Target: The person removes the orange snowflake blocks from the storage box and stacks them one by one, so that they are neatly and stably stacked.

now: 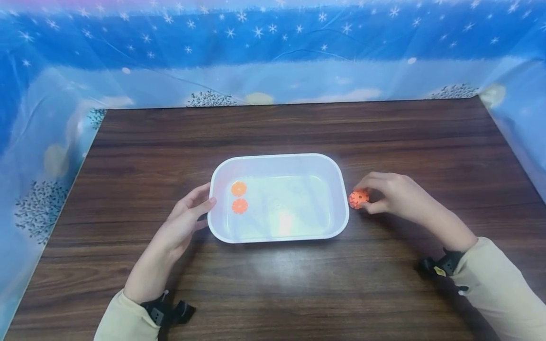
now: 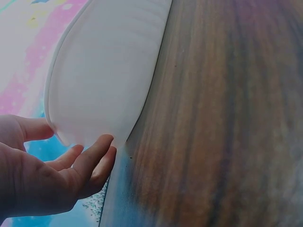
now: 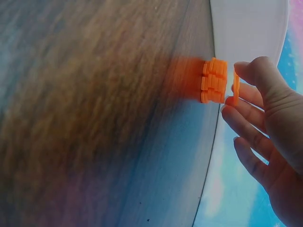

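Note:
A white plastic basin (image 1: 279, 239) with rounded corners stands on the wooden table. My left hand (image 1: 183, 218) holds its left end, thumb on the rim and the other fingers against the outer wall, as the left wrist view also shows. Two orange notched discs (image 1: 239, 206) lie side by side on the basin's floor at the left. Just beyond the basin's right end, my right hand (image 1: 388, 193) pinches one orange notched disc (image 3: 236, 86) between thumb and fingers. Right under it on the table is a short stack of similar orange discs (image 3: 214, 80), with a narrow gap between in the right wrist view.
The dark brown wooden table (image 1: 273, 293) extends around the basin. A blue snowflake-patterned cloth (image 1: 273, 47) hangs behind the far edge and along both sides. Black wrist cameras (image 1: 168, 312) sit on both wrists, below light sleeves.

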Demonstrator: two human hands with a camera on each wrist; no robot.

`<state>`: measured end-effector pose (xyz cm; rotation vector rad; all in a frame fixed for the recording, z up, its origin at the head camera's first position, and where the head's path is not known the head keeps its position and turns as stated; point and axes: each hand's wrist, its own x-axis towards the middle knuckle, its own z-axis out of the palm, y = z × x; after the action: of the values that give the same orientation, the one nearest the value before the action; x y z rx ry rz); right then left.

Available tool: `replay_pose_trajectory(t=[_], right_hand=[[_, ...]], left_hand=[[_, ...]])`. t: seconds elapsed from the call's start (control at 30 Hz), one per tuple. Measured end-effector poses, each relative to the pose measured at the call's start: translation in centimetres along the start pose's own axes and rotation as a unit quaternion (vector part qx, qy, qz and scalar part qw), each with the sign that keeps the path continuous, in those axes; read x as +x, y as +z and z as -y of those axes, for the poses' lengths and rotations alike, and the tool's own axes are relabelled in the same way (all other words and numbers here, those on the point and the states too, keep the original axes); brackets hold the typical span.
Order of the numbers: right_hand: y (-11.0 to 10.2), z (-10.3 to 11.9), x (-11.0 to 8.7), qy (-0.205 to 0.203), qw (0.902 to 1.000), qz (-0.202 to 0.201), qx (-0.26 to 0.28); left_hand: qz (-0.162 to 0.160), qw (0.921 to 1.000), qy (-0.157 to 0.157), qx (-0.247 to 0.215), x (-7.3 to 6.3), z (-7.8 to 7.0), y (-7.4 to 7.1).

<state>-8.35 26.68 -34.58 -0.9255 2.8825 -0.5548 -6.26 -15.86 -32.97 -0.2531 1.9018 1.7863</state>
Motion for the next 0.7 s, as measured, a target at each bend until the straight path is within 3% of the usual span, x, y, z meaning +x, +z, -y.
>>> replay_pose_trajectory(t=[0.27, 0.7], right_hand=[[0.05, -0.01, 0.1, -0.005, 1.0, 0.005, -0.004], [0.63, -0.08, -0.15, -0.043, 0.9984, -0.027, -0.026]], left_hand=[[-0.001, 1.0, -0.002, 0.0, 0.01, -0.02, 0.02], [-0.002, 0.9999, -0.01, -0.001, 0.07, 0.0, -0.02]])
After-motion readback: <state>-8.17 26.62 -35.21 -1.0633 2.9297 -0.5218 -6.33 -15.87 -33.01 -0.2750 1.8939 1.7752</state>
